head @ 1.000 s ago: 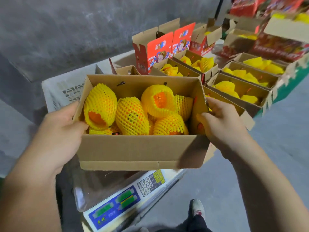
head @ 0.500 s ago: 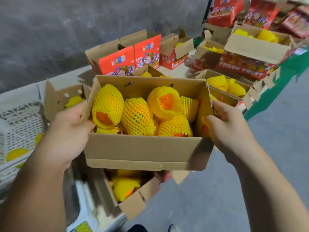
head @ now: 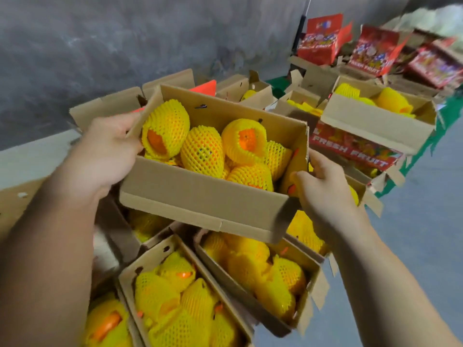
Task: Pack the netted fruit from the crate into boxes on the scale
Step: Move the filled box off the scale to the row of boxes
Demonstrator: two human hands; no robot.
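Note:
I carry an open cardboard box point(head: 200, 199) in the air, tilted, filled with several orange fruit in yellow foam nets point(head: 201, 152). My left hand point(head: 105, 151) grips its left end with the thumb over the rim. My right hand point(head: 323, 184) grips the right end, fingers curled around the wall. The scale and the crate are out of view.
Below the held box lie other open boxes of netted fruit point(head: 253, 271), packed side by side. More filled boxes marked "FRESH FRUIT" point(head: 375, 126) and red printed cartons point(head: 323, 41) stand to the right and behind. A grey wall is behind; grey floor point(head: 426, 221) lies right.
The box has been lifted off the scale and carried rightwards over the rows of packed boxes. The scale and white crate have left the view. Both hands keep their hold.

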